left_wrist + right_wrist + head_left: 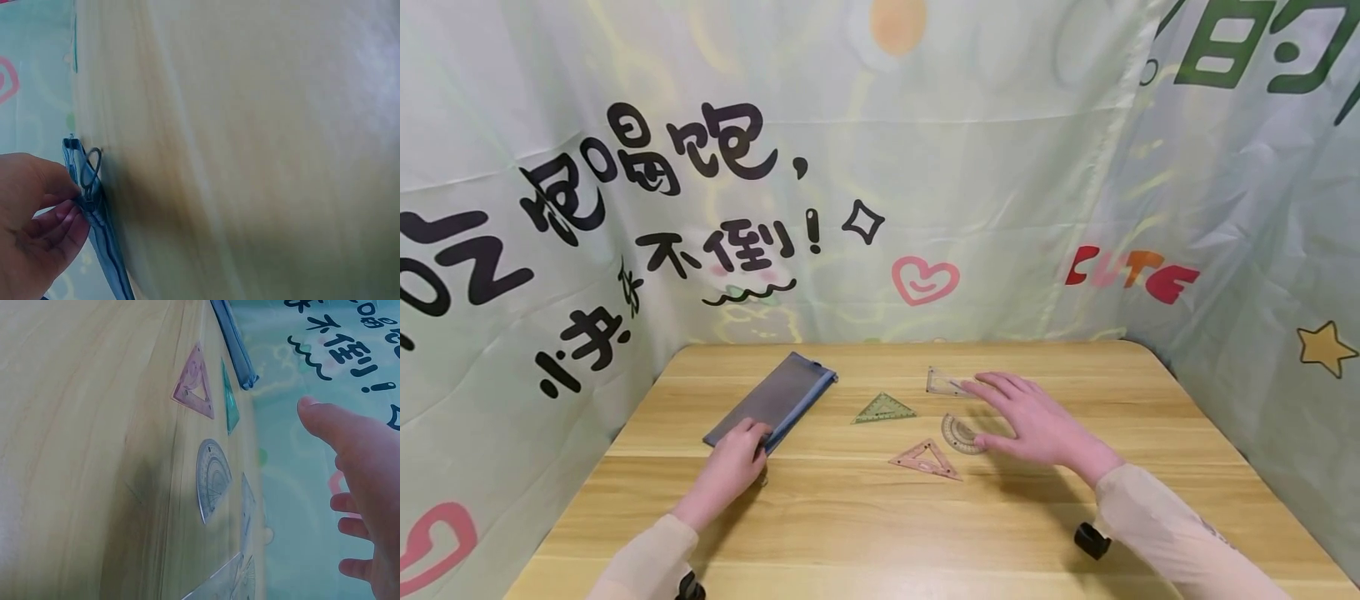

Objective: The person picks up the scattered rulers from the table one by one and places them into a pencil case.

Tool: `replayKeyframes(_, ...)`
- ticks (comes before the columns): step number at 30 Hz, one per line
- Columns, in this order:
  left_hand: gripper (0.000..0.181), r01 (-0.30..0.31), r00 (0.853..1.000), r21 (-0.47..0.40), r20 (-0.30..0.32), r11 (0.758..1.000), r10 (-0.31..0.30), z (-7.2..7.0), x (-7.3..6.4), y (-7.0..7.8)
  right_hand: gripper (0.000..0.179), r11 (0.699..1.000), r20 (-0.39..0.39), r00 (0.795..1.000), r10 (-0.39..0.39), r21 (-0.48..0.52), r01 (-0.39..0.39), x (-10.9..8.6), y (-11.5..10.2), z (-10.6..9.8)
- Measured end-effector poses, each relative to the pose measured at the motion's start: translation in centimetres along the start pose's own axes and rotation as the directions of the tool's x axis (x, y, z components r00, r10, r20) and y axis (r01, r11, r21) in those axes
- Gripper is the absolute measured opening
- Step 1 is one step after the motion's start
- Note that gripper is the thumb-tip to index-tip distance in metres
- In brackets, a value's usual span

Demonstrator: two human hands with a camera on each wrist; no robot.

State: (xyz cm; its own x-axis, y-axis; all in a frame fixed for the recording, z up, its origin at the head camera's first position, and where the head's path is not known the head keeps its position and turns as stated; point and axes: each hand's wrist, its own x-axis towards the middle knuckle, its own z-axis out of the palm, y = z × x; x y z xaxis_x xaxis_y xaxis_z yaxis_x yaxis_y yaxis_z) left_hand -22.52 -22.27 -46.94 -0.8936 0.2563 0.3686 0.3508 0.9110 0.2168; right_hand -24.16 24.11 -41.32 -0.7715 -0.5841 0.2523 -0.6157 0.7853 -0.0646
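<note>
On the left of the table lies a blue zippered pencil case (775,396) with a greyish see-through face. My left hand (737,458) pinches its near end by the zip; a looped zip pull (94,169) hangs beside the fingertips in the left wrist view. My right hand (1026,421) hovers with fingers spread, holding nothing. By its thumb is a clear protractor (958,435), and by its fingertips a clear flat ruler piece (942,381). A green set square (883,408) and a pink set square (927,460) lie between the hands.
More clear plastic pieces (215,581) show at the bottom of the right wrist view. The wooden table (850,533) ends at a printed cloth backdrop (1000,208), which also rises along both sides.
</note>
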Motion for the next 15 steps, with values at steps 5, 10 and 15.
replayKeyframes(5, 0.023, 0.038, 0.999, -0.011, 0.011, 0.999, -0.038, -0.8, -0.1, 0.4, 0.08, 1.0, 0.022, 1.0, 0.021, 0.013, -0.021, 0.2, 0.3, -0.1)
replayKeyframes(10, 0.018, 0.051, 0.998, -0.023, -0.023, 0.998, -0.051, -1.1, -0.4, 0.4, 0.078, 0.999, 0.025, 0.999, 0.034, 0.04, -0.035, 0.2, 0.6, 0.0)
replayKeyframes(15, 0.01, 0.055, 0.997, -0.051, -0.059, 0.997, -0.058, -1.5, -0.8, 0.5, 0.078, 0.997, 0.019, 0.999, 0.041, 0.065, -0.042, 0.2, 1.1, 0.4)
